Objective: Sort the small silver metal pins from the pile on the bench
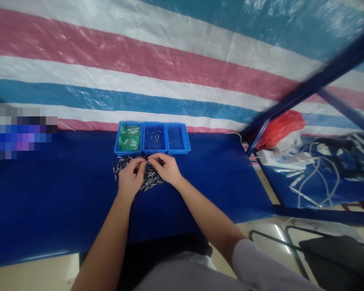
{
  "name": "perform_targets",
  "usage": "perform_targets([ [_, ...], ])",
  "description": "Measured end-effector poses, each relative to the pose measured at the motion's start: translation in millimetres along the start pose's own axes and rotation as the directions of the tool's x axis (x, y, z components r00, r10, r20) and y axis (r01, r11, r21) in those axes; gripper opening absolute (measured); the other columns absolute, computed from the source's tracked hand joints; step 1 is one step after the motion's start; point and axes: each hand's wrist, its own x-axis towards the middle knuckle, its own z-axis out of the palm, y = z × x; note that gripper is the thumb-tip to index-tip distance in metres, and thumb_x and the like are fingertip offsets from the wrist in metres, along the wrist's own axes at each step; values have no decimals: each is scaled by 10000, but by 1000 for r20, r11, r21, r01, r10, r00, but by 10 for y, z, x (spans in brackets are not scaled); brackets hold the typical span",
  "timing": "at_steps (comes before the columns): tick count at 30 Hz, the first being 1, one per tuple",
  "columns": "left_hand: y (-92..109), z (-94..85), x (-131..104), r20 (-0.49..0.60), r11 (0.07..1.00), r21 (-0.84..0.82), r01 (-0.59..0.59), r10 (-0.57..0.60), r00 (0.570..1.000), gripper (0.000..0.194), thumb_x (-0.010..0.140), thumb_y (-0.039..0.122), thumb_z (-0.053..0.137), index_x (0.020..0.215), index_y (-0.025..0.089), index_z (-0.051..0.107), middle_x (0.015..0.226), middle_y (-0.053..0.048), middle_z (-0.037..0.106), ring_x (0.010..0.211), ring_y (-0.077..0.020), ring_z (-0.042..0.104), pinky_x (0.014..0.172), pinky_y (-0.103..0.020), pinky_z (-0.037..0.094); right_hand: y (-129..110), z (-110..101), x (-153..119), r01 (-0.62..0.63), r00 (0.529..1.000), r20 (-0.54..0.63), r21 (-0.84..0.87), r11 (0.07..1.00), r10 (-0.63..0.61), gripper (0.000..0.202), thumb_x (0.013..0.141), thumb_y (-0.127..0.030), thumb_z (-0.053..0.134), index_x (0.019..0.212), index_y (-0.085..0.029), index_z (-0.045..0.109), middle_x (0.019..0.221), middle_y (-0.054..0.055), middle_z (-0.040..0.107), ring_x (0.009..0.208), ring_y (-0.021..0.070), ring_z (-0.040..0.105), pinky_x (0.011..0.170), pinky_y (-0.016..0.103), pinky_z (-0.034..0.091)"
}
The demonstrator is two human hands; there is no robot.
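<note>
A heap of thin metal pins, part silver and part dark, lies loose on the blue table. Over its far side my left hand and my right hand come together, thumb and forefinger pinched on each. The fingertips almost meet; whatever small piece is between them is too small to make out. Just beyond stand three joined blue bins. The left bin contains green plastic bags with small pieces inside. A few pins lie in the middle bin, and one thin pin lies in the right bin.
The blue tabletop extends to both sides. A striped plastic sheet hangs behind it. At right, past a blue metal frame, are a red bag, a power strip and looped white cables. A pixelated patch covers the far left.
</note>
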Motion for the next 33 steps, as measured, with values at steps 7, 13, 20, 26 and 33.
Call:
perform_targets([
  [7, -40, -4, 10, 18, 999, 36, 7, -8, 1000, 260, 942, 416, 521, 913, 210, 676, 650, 23, 659, 617, -114, 624, 645, -228, 432, 0, 13, -7, 94, 995, 28, -7, 996, -94, 162, 864, -282, 707, 1001, -211, 753, 953, 39, 765, 769, 141, 692, 711, 259, 561],
  [13, -23, -20, 2, 43, 999, 13, 50, -51, 998, 281, 942, 439, 520, 904, 211, 680, 655, 19, 669, 617, -120, 633, 655, -241, 442, 11, 8, 0, 133, 991, 40, -48, 990, -131, 138, 878, -280, 701, 985, -217, 763, 955, 36, 765, 794, 143, 684, 746, 266, 555],
  [20, 26, -24, -11, 30, 997, -54, 51, -50, 998, 309, 914, 441, 573, 1113, 231, 683, 756, 25, 708, 632, -100, 641, 687, -227, 482, -6, -6, 8, 113, 993, 39, -103, 988, -110, 143, 904, -316, 670, 939, -221, 771, 934, 36, 768, 810, 150, 690, 777, 275, 550],
  [26, 7, -6, -8, 24, 997, -68, 38, -36, 999, 276, 915, 430, 571, 1054, 230, 702, 792, 10, 717, 676, -110, 659, 723, -234, 506, -33, -13, 4, 72, 997, 48, -91, 993, -68, 178, 928, -324, 627, 902, -217, 766, 918, 35, 772, 834, 163, 701, 776, 283, 543],
  [33, -42, -11, 2, 43, 999, -26, 27, -26, 999, 283, 941, 438, 527, 998, 216, 693, 715, 16, 688, 655, -116, 641, 706, -235, 475, -46, 8, -1, 36, 999, 9, -58, 998, -36, 175, 887, -325, 677, 1002, -222, 761, 934, 37, 771, 790, 154, 692, 743, 274, 551],
])
